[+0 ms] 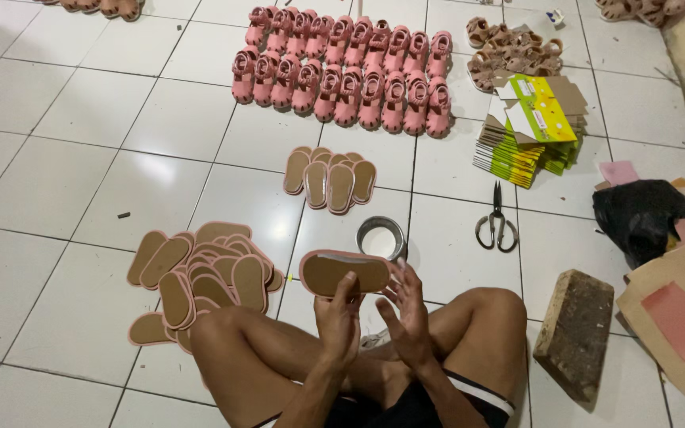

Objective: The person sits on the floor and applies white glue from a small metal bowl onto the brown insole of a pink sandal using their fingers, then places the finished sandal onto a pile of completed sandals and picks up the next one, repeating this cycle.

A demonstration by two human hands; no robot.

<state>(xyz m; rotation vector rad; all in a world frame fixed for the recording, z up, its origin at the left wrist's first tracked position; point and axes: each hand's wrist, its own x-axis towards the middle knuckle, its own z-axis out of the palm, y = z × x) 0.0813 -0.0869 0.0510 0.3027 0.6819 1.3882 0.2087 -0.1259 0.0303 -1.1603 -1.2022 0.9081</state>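
Pink-edged insole (pixel 346 273) pinched in left hand (pixel 338 321); right hand (pixel 407 313) open beside. Yellow-green flat cartons (pixel 529 131) stacked far right.

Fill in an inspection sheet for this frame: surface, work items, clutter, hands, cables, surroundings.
Surface: white tiled floor; person sits cross-legged on it.
Job's things: flat brown sole with pink edge held up; loose heap of the same soles beside the left knee; small fanned stack ahead; round metal tin, open.
Clutter: steel scissors, rough wooden block, black plastic bag, brown and pink sheets.
Hands: left hand in a grip on the sole; right hand open, fingertips at its end.
Cables: nothing seen.
Surroundings: rows of pink sandals, tan sandals, flattened yellow-green boxes.
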